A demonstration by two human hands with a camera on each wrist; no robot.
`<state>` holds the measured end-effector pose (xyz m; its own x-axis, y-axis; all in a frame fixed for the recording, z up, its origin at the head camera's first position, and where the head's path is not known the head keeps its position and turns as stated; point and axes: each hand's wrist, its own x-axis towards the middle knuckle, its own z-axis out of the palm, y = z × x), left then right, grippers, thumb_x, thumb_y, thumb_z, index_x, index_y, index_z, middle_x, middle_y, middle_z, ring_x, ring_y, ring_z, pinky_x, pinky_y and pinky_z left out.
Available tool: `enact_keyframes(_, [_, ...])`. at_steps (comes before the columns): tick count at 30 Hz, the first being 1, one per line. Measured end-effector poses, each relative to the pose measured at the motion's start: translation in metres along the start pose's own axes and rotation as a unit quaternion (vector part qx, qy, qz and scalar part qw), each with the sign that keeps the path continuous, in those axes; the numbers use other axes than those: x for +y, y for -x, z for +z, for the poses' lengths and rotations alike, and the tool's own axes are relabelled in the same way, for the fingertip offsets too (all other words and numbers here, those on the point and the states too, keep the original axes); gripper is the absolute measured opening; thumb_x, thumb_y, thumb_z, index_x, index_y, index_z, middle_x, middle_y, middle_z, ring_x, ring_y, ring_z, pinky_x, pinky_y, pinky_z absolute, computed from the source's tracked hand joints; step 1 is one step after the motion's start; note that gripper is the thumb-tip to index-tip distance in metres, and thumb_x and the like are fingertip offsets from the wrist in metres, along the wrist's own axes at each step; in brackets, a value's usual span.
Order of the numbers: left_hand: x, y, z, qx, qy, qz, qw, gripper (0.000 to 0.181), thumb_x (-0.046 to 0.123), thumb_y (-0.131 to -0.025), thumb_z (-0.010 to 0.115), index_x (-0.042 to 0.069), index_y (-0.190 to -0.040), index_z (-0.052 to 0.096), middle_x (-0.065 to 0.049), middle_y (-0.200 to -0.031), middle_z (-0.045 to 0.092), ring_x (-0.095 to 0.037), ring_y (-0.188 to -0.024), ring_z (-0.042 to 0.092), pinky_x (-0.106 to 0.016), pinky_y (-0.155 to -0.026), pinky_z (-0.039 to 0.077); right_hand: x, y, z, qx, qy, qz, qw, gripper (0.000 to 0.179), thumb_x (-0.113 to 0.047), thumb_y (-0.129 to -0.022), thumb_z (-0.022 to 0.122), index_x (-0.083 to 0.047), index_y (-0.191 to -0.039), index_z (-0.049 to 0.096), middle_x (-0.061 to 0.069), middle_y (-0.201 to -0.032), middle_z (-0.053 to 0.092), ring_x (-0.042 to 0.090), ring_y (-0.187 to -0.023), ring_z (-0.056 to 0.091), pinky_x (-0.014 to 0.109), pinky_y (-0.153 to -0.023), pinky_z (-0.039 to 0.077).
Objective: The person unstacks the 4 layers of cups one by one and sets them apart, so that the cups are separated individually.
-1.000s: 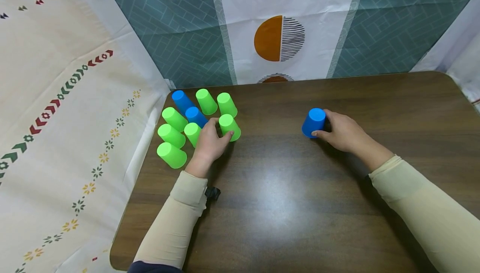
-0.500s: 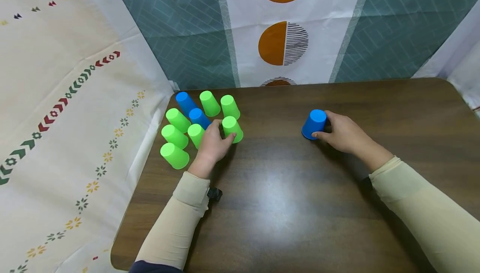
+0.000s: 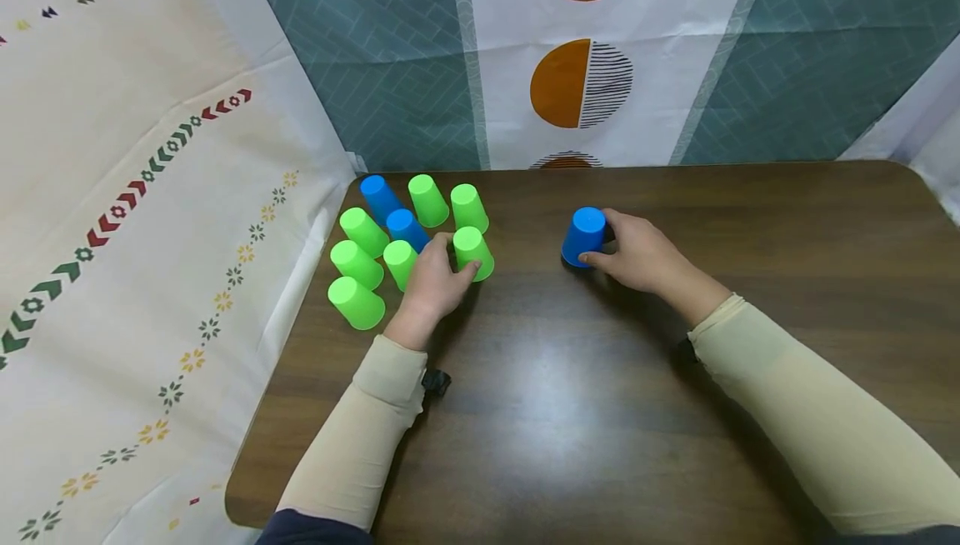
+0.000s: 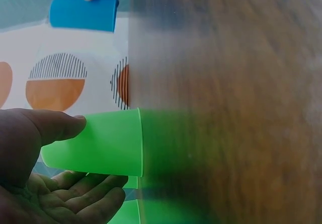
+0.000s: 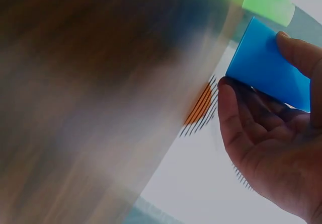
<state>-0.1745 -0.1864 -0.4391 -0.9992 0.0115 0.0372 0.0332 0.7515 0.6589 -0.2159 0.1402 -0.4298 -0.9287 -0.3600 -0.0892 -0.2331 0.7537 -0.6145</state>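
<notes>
My left hand (image 3: pixel 432 285) grips an upside-down green cup (image 3: pixel 473 253) at the right edge of a group of cups. In the left wrist view the thumb lies on the upper side of this green cup (image 4: pixel 100 141), with the other fingers spread below it. My right hand (image 3: pixel 643 255) holds an upside-down blue cup (image 3: pixel 583 237) near the table's far side, thumb at the front and fingers behind. The right wrist view shows the blue cup (image 5: pixel 269 63) between thumb and fingers, its rim close to the tabletop.
Several upside-down green cups (image 3: pixel 356 303) and two blue cups (image 3: pixel 407 228) stand in rows at the table's (image 3: pixel 540 412) far left corner. A patterned cloth (image 3: pixel 390 70) hangs behind the far edge, and a white cloth (image 3: pixel 217 220) hangs along the left.
My right hand has moved left with the blue cup, closer to the green cup. My left hand stays at its green cup; the head view has shifted slightly.
</notes>
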Motion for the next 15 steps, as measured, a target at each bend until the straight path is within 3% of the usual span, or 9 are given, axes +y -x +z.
enact_keyframes(7, [0.000,0.000,-0.001,-0.001,0.006,-0.001,1.0000,0.055,0.026,-0.097,0.076,-0.003,-0.137,0.053,-0.018,-0.134,0.061,-0.033,-0.124,0.057,-0.047,-0.105,0.049,-0.028,-0.020,0.016,-0.010,-0.009,-0.020,0.9997,0.075,-0.034,-0.095,0.080,-0.002,-0.153,0.044,0.021,-0.143,0.059,0.040,-0.129,0.059,0.061,-0.108,0.047])
enact_keyframes(15, [-0.002,-0.002,0.000,-0.001,0.002,-0.009,1.0000,0.057,0.028,-0.098,0.076,-0.002,-0.139,0.052,-0.017,-0.135,0.060,-0.032,-0.125,0.057,-0.047,-0.106,0.050,-0.045,-0.039,0.033,-0.021,-0.004,-0.029,0.9994,0.077,-0.036,-0.094,0.081,-0.003,-0.153,0.044,0.019,-0.143,0.060,0.038,-0.127,0.059,0.059,-0.109,0.048])
